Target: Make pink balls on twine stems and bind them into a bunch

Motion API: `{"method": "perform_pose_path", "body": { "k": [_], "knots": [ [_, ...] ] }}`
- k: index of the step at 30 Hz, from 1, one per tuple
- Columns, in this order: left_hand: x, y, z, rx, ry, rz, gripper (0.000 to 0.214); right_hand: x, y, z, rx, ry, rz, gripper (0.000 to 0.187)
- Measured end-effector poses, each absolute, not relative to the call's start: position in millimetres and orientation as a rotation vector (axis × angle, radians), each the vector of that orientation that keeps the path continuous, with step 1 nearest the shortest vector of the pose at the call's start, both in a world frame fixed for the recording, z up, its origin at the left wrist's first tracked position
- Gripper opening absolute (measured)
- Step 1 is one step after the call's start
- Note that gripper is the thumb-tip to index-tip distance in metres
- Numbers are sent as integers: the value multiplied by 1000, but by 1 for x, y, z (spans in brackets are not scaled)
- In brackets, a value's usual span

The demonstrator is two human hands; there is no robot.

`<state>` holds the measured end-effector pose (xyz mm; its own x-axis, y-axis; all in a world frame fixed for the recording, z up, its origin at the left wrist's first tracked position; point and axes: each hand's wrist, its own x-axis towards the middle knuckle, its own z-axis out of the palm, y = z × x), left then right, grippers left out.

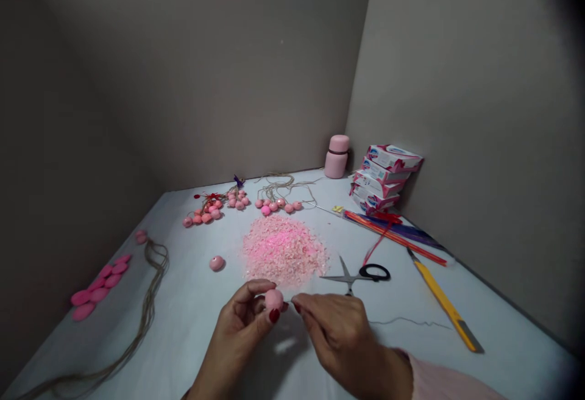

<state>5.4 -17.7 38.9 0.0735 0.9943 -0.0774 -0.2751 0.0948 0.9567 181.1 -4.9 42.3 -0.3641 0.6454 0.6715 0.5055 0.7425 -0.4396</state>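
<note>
My left hand [242,321] is closed on a round pink ball [274,300], held between thumb and fingers just in front of a heap of pink shavings [283,250]. Close to the ball's right side, my right hand [336,327] pinches a thin cord, of which a short bit shows between the fingertips and the ball. Whether it enters the ball I cannot tell. A thin cord [406,321] also trails over the table to the right of this hand. Another pink ball [216,263], with a small hole, lies alone left of the heap.
Black-handled scissors [350,277] lie open beside a yellow cutter knife [445,302]. Strung pink balls [274,206] and a cord bundle [148,302] lie behind and left, near flat pink pieces [98,293]. Stacked boxes [384,174] and a pink flask [337,159] stand at the back.
</note>
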Motion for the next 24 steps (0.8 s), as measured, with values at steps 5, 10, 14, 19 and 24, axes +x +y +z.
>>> {"method": "perform_pose_path", "body": {
  "k": [5, 10, 14, 19, 24],
  "knots": [
    [7, -19, 41, 1091, 1039, 1233, 17, 181, -4, 42, -911, -2038, 331, 22],
    [8, -19, 41, 1237, 1054, 1253, 15, 180, -4, 44, -921, -2025, 457, 23],
    [11, -22, 42, 1495, 1080, 1233, 13, 177, -5, 44, -975, -2014, 570, 22],
    [11, -22, 42, 1417, 1118, 1266, 15, 176, -5, 43, -1004, -1988, 583, 22],
    [10, -22, 43, 1429, 1094, 1259, 12, 176, -4, 41, -999, -1992, 645, 20]
  ]
}}
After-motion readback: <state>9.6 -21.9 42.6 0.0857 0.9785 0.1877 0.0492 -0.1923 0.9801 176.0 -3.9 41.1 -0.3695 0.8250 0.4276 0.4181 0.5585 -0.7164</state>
